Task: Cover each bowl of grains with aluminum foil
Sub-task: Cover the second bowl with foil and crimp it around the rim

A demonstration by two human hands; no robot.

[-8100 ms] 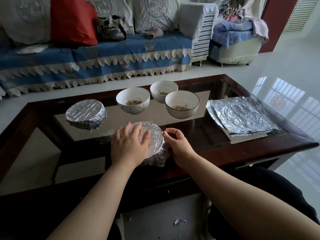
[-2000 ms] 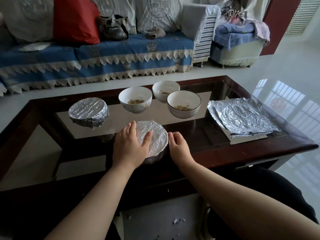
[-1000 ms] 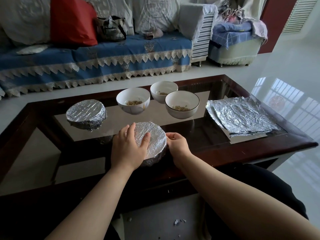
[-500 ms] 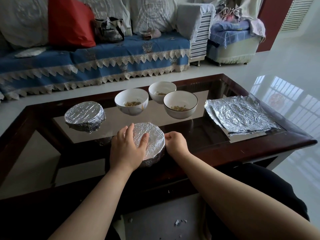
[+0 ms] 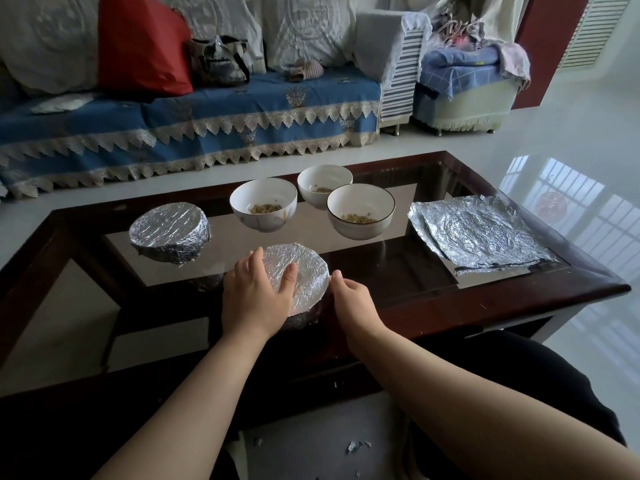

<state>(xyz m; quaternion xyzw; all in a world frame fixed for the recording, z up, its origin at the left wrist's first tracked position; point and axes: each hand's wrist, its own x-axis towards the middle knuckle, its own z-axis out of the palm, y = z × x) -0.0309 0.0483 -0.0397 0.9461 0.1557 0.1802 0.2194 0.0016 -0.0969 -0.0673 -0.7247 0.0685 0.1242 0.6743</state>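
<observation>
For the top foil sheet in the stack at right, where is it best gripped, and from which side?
Likely the top foil sheet's near-left corner, pinched from the left by the right hand: its edge there sits offset from the sheet below.

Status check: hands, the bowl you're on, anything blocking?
Left hand flat on near foil-covered bowl; right hand curled at its rim. Three open bowls left. Foil sheets right, nothing blocking.

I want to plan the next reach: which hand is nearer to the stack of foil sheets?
Right. The right hand is at the right edge of the foil-covered bowl, on the side toward the foil sheets. The left hand rests on the bowl's left part, farther away.
</observation>
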